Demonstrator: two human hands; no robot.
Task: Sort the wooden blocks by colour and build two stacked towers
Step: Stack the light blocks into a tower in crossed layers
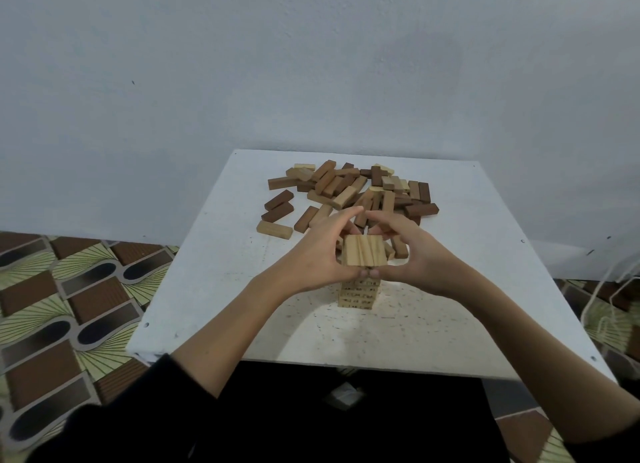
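Hands are what I see first: my left hand point(313, 246) and right hand point(414, 254) curl round the top of the pale block tower point(362, 272) near the middle of the white table point(214, 289), thumbs meeting, the mixed block pile point(349, 194) beyond.

The tower point(359, 293) of light blocks has small dark marks printed on the side that faces the camera; they run in rows, 1 row on each layer; they look like numbers or letters, but they are too small and blurry to read; no other words, labels or signs can be read anywhere else.
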